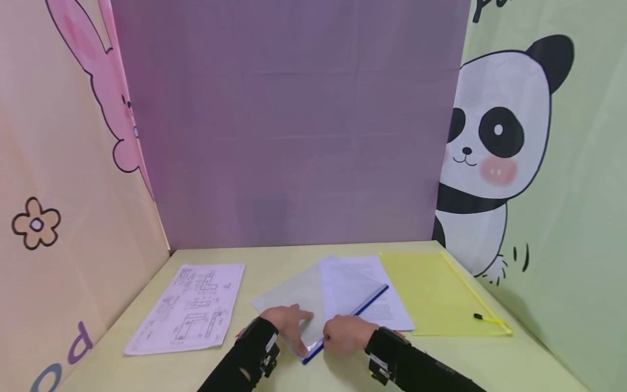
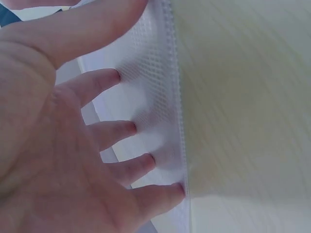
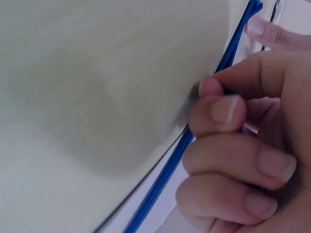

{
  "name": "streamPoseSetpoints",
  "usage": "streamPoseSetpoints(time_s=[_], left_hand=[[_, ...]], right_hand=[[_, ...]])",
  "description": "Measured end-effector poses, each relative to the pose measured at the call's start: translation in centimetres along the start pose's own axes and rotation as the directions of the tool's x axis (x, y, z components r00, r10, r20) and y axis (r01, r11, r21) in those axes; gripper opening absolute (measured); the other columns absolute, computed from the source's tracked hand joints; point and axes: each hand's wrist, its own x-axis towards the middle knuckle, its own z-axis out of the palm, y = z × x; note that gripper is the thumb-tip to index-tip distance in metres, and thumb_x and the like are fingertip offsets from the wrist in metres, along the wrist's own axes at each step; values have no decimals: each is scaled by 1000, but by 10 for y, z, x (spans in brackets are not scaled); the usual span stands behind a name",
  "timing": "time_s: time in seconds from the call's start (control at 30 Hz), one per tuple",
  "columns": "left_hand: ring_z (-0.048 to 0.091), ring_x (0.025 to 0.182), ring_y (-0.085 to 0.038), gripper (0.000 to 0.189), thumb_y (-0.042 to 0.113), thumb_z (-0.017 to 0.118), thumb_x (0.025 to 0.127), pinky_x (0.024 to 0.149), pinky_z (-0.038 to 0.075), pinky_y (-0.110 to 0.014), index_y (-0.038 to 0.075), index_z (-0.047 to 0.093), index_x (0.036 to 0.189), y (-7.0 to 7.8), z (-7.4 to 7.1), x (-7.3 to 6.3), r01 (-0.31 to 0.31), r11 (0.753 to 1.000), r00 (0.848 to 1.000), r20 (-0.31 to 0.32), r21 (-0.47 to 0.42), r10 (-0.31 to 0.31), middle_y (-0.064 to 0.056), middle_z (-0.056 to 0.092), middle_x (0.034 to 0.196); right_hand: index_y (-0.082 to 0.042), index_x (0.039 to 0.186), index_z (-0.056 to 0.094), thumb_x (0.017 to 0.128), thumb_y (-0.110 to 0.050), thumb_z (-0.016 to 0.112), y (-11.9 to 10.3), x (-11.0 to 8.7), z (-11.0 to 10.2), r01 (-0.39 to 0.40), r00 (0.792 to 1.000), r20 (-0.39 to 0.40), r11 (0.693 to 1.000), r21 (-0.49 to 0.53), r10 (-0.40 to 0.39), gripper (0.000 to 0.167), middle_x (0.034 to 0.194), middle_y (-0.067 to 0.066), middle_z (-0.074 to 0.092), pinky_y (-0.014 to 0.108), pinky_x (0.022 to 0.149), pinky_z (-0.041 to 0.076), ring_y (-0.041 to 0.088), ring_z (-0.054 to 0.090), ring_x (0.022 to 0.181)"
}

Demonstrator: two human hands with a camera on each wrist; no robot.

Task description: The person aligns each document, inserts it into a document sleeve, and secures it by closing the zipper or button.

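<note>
A clear mesh zip bag [image 1: 296, 288] with a blue zipper edge [image 1: 373, 299] lies slantwise at the middle of the table. Near the zipper's close end, my left hand [image 1: 290, 322] rests on the bag. In the left wrist view, its fingertips [image 2: 127, 127] touch the mesh along a seam, the fingers spread and fairly straight. My right hand [image 1: 349, 334] has its fingers curled and pinches the blue zipper [image 3: 163, 177] a little way from that end; the zipper slider is hidden. Printed sheets [image 1: 392, 311] show beneath or inside the bag; I cannot tell which.
To the left lies a sheet with technical drawings [image 1: 196, 310]. A yellow zip bag [image 1: 431, 294] with a black-tipped pull [image 1: 479, 316] lies at the right, by the printed sheets. A purple panel [image 1: 294, 136] stands behind the table, with patterned walls at both sides.
</note>
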Motion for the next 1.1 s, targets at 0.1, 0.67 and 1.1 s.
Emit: streamPoseSetpoints(time_s=[0.1, 0.67, 1.1], left_hand=[[48, 136, -34, 83, 42, 92, 72, 108, 42, -52, 30, 55, 146, -2, 0, -1, -5, 1000, 1000, -2, 7, 5, -13, 44, 155], [44, 139, -36, 81, 43, 89, 75, 110, 40, -54, 33, 54, 147, -1, 1, -1, -5, 999, 1000, -4, 35, 5, -11, 44, 156], [42, 141, -38, 80, 41, 89, 76, 111, 38, -56, 33, 53, 147, -1, 2, -2, 2, 1000, 1000, 2, 11, -2, -11, 42, 157]], right_hand=[[-12, 85, 72, 92, -20, 66, 3, -1, -1, -30, 999, -30, 999, -16, 29, 13, 72, -7, 56, 28, 63, 45, 10, 50, 65], [-12, 94, 77, 93, -23, 65, 15, -1, 2, -23, 999, -49, 1000, -18, 22, 16, 79, -6, 63, 31, 74, 52, 9, 53, 71], [-16, 74, 64, 90, -20, 65, 21, -3, -1, -60, 993, -106, 996, -68, 53, 16, 69, -4, 53, 31, 60, 43, 13, 49, 63]])
